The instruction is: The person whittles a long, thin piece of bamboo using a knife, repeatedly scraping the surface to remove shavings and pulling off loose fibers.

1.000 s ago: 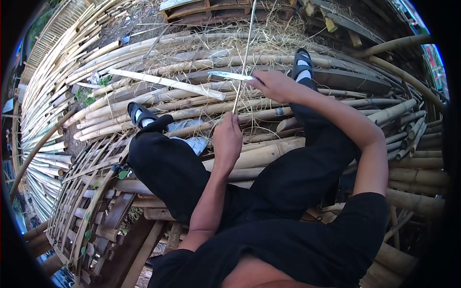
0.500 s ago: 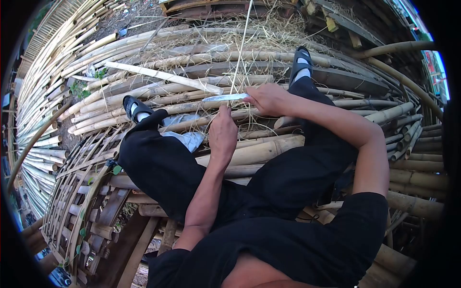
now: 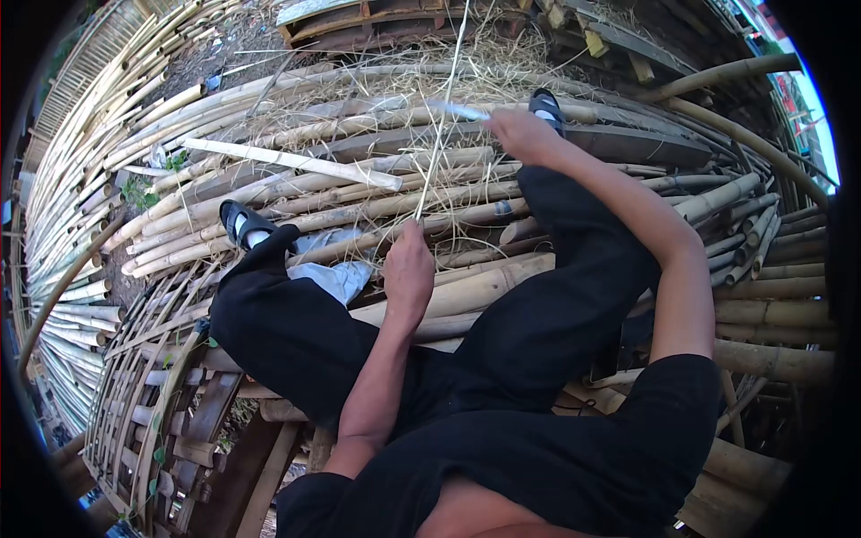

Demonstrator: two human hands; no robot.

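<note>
My left hand (image 3: pixel 410 269) is closed around the near end of a thin bamboo strip (image 3: pixel 433 170). The strip runs away from me, up past the top of the view. Farther out and to the right, my right hand (image 3: pixel 522 134) grips a knife (image 3: pixel 462 110) by its handle. Motion smears the blade, which points left and overlaps the strip in this view. Pale shavings (image 3: pixel 484 81) lie loose around and beyond the strip.
Bamboo poles (image 3: pixel 305 220) lie crosswise under and between my legs. A wide split bamboo piece (image 3: pixel 296 159) rests on them to the left, near a crumpled plastic sheet (image 3: pixel 336 280). A slatted bamboo frame (image 3: pixel 148 386) stands at lower left; a wooden pallet (image 3: pixel 386 22) is at the far side.
My right hand has moved the knife away from me along the strip, from close by my left hand to farther out. My left hand keeps its hold, slightly lower in view.
</note>
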